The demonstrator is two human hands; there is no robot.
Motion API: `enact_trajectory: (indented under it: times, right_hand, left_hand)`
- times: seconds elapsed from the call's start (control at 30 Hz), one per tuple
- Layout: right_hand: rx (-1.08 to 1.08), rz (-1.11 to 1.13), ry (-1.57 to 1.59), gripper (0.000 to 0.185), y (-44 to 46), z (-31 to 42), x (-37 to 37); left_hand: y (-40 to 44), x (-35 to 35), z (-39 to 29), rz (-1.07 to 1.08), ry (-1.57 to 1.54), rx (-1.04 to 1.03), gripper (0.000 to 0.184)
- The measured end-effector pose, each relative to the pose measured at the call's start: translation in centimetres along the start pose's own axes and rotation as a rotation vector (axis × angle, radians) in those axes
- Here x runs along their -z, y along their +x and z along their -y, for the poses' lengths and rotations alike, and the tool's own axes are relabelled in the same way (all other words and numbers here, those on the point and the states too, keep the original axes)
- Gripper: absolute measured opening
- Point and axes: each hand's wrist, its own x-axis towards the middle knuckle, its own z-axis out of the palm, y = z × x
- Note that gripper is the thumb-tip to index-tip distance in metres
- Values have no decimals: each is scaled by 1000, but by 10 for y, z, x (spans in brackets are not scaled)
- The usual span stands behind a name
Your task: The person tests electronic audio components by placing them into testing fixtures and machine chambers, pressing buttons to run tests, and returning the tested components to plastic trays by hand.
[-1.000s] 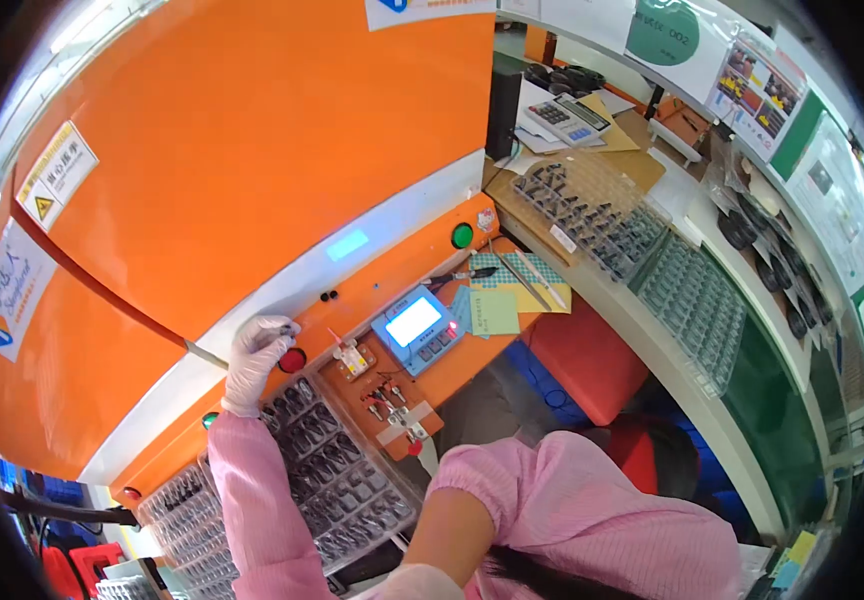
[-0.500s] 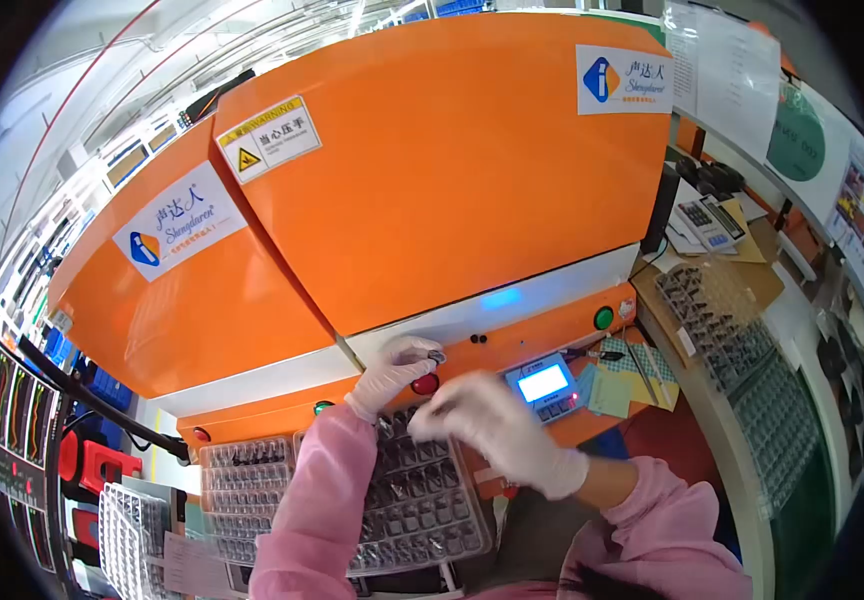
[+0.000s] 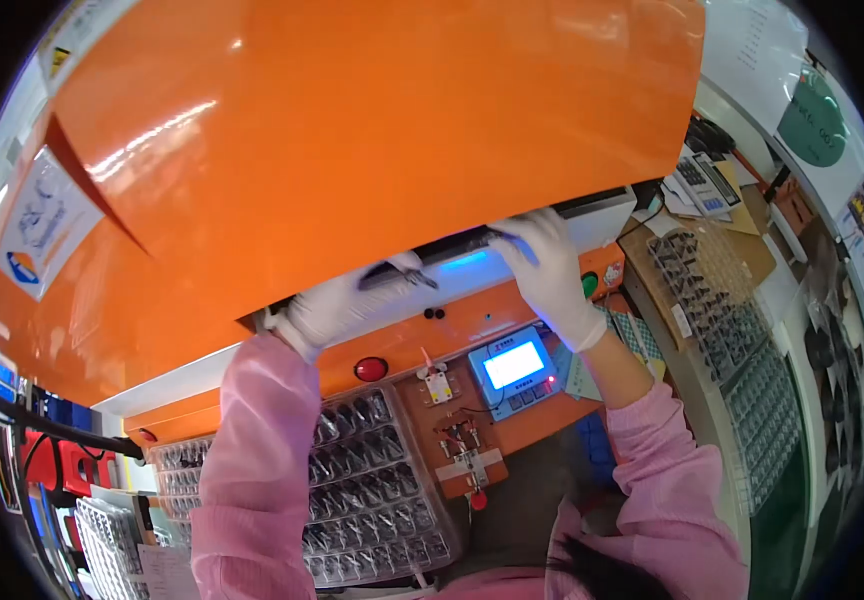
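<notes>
Small dark part lies pinched in the fingertips of the left hand, just outside the dark gap under the orange cover. The right hand reaches to the cover's lower edge with bent fingers; whether it grips anything there, I cannot tell. As things lie, the cover looks to be open a little in front of both hands, while the part is not yet set down. Nearer the body than the left hand, a clear tray holds many dark pieces; whether these are finished or waiting does not show
</notes>
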Motion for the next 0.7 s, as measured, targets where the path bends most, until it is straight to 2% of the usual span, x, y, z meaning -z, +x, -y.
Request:
enact_trajectory:
  times: [0.03,0.1,0.17,0.23,0.3,0.33,0.37,0.43,0.67,0.7]
  right_hand:
    - [-11,6,-8,24,5,-8,-1]
    - [-42,4,16,27,21,-27,-4]
    - [-145,-82,42,27,49,-41,-3]
    - [-185,18,-42,39,67,-80,-3]
    - [-614,-92,489,50,74,-84,-10]
    - [-619,-93,482,50,80,-113,-29]
    - [-483,-87,412,52,86,-162,-62]
    - [-346,-82,343,53,103,-191,-86]
    - [-473,85,-5,33,167,-144,-55]
    - [-540,93,223,27,161,-130,-36]
  left_hand:
    - [-1,0,2,7,-13,1,19]
    - [-4,2,6,-143,-570,310,21]
    - [-2,10,13,-176,-552,311,21]
    - [-1,12,19,-260,-516,311,22]
    - [2,11,21,-272,-574,305,23]
    - [3,10,22,-293,-623,297,23]
    - [4,9,23,-316,-670,290,23]
    - [4,10,25,-285,-648,281,22]
    - [7,15,18,-180,-625,260,18]
    - [7,15,17,-185,-619,271,18]
